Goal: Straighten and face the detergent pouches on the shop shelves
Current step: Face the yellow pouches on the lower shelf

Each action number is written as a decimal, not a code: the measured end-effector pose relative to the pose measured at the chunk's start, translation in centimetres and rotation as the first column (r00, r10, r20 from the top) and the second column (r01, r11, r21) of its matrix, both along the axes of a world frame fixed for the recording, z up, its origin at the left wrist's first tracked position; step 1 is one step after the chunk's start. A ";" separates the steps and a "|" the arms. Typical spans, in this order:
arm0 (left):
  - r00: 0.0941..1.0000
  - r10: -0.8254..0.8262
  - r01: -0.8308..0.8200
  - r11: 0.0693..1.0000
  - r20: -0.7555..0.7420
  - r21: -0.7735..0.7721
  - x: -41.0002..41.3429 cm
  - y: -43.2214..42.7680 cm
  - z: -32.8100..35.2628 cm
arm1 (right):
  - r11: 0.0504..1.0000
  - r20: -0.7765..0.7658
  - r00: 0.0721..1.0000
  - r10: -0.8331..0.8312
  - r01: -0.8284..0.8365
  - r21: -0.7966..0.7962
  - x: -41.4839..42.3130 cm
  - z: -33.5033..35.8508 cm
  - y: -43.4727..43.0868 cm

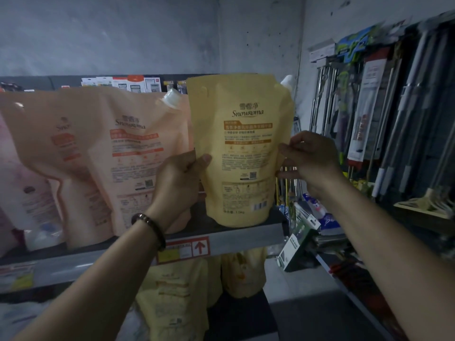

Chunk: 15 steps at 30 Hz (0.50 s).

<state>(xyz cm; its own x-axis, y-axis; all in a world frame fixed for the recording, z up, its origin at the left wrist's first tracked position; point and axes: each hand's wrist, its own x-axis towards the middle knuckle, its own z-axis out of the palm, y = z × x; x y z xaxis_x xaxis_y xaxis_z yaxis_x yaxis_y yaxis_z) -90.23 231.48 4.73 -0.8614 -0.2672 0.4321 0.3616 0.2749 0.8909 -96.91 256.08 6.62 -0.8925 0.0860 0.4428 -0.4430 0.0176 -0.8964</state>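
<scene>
Grey top shelf runs left to right, front lip facing the camera. Peach pouches fill its left and middle, slumped and leaning, one white spout cap tilted up to the right. Yellow pouch stands upright at the shelf's right end, base on the shelf, fine-print side toward the camera, just beside the peach row. It sits between both hands. Left hand grips its left edge at mid-height, thumb laid across the front. Right hand pinches its right edge, fingers curled. More yellow pouches on the shelf below. Beaded bracelet on left wrist. Red-arrow label on shelf lip.
</scene>
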 end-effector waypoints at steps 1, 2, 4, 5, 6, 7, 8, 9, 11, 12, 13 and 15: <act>1.000 0.005 -0.005 1.000 -0.011 -0.005 0.1 0.0 0.2 | 1.000 -0.022 1.000 -0.003 0.002 -0.012 0.2 0.1 0.0; 1.000 0.013 -0.013 1.000 -0.027 -0.023 0.2 0.0 0.4 | 1.000 -0.044 0.999 -0.004 0.003 -0.026 0.4 0.2 0.0; 0.997 0.027 -0.031 0.998 -0.074 -0.063 0.3 0.1 0.8 | 0.999 -0.082 0.997 -0.010 0.006 -0.052 0.7 0.4 0.0; 0.995 0.038 -0.044 0.997 -0.093 -0.066 0.3 0.1 1.1 | 0.998 -0.097 0.995 -0.011 0.005 -0.064 0.8 0.6 0.1; 0.993 0.048 -0.054 0.997 -0.107 -0.053 0.4 0.2 1.3 | 0.997 -0.110 0.994 -0.013 0.005 -0.077 1.0 0.8 0.1; 0.991 0.052 -0.057 0.998 -0.121 -0.036 0.5 0.2 1.5 | 0.996 -0.123 0.992 -0.020 0.009 -0.090 1.2 1.0 0.2; 0.989 0.050 -0.054 0.998 -0.142 -0.030 0.7 0.3 1.6 | 0.994 -0.140 0.990 -0.032 0.017 -0.104 1.4 1.3 0.3; 0.985 0.043 -0.050 0.998 -0.167 -0.035 0.8 0.3 1.8 | 0.993 -0.159 0.986 -0.046 0.028 -0.113 1.8 1.5 0.4; 0.974 0.030 -0.042 0.998 -0.226 -0.047 1.3 0.5 2.0 | 0.992 -0.200 0.977 -0.070 0.046 -0.121 2.7 2.0 0.7; 0.967 0.025 -0.039 0.998 -0.252 -0.052 1.6 0.7 2.1 | 0.991 -0.220 0.972 -0.079 0.053 -0.121 3.3 2.2 0.9; 0.963 0.018 -0.034 0.998 -0.270 -0.055 1.9 0.9 2.3 | 0.990 -0.235 0.968 -0.090 0.062 -0.124 3.9 2.4 1.1; 0.958 -0.010 -0.008 0.998 -0.287 -0.062 2.5 1.2 2.5 | 0.989 -0.244 0.965 -0.100 0.070 -0.130 5.2 2.8 1.5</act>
